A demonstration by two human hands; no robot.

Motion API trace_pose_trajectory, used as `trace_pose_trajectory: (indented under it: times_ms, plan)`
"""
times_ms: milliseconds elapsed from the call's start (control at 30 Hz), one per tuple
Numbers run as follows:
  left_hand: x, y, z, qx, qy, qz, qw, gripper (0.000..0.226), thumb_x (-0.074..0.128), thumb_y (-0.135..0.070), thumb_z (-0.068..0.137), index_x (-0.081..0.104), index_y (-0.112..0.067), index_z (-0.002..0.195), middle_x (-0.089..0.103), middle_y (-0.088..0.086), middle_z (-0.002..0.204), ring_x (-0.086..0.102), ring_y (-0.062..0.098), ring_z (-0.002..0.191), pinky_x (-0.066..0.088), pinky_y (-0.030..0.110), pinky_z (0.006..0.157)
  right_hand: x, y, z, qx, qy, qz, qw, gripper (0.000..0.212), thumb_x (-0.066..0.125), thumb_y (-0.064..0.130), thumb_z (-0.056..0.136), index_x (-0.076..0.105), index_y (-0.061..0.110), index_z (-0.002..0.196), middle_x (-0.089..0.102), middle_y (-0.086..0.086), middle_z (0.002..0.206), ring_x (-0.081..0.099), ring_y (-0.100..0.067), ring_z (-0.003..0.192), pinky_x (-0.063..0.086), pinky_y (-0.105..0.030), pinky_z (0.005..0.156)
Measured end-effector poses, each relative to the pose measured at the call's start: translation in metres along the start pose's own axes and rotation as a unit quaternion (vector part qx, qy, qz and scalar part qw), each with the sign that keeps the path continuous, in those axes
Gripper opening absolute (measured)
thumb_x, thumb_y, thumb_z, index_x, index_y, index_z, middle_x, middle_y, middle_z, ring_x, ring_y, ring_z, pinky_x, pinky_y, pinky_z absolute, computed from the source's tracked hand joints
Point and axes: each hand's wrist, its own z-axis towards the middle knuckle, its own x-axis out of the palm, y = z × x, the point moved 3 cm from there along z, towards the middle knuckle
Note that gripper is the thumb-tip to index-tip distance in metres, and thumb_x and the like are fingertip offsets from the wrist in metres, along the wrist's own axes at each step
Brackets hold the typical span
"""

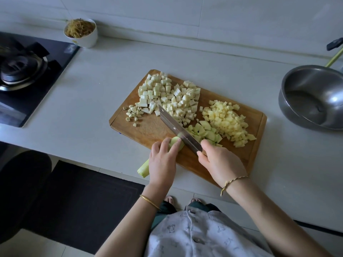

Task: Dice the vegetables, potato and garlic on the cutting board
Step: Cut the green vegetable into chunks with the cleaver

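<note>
Curled right grip (220,164) holds knife (176,125), left grip (163,160) vegetable (174,141).

Wooden cutting board (250,115) — matt, scored; knife (176,127) and bowl (311,97) — shiny metal.

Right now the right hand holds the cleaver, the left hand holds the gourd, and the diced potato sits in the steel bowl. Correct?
One part is wrong. The head view shows the diced potato piled on the board, not in the steel bowl, which holds no dice. The rest stands: the right hand holds the cleaver and the left hand holds the gourd.
</note>
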Motion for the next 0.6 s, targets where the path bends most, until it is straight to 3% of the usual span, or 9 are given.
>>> trace_pose_trajectory:
  times_ms: [100, 267, 600]
  plan:
    - [-0.001, -0.001, 0.0, -0.006, 0.002, -0.001, 1.0, 0.044, 0.074, -0.001, 0.076, 0.066, -0.015, 0.116, 0.063, 0.012, 0.113, 0.056, 0.036, 0.094, 0.051, 0.045, 0.075, 0.005, -0.001, 0.004, 0.003, 0.005, 0.006, 1.0, 0.017, 0.037, 0.032, 0.101, 0.031, 0.021, 0.091, 0.048, 0.001, 0.063, 0.045, -0.024, 0.057, 0.032, -0.03, 0.046]
    - [-0.001, 0.001, -0.001, -0.015, 0.006, -0.008, 1.0, 0.04, 0.075, -0.004, 0.077, 0.064, -0.015, 0.114, 0.064, 0.01, 0.115, 0.056, 0.035, 0.095, 0.051, 0.044, 0.075, 0.01, -0.012, 0.003, 0.036, -0.02, 0.058, 0.997, 0.02, 0.04, 0.032, 0.1, 0.032, 0.019, 0.087, 0.05, 0.0, 0.063, 0.046, -0.026, 0.058, 0.024, -0.03, 0.041]
    - [-0.004, -0.003, 0.0, -0.024, 0.004, 0.002, 1.0, 0.041, 0.078, 0.0, 0.072, 0.067, -0.015, 0.108, 0.065, 0.011, 0.112, 0.057, 0.037, 0.093, 0.051, 0.044, 0.071, -0.005, -0.011, -0.005, 0.022, -0.042, 0.092, 0.995, 0.025, 0.043, 0.031, 0.099, 0.031, 0.019, 0.082, 0.04, 0.006, 0.056, 0.038, -0.019, 0.05, 0.027, -0.031, 0.043]
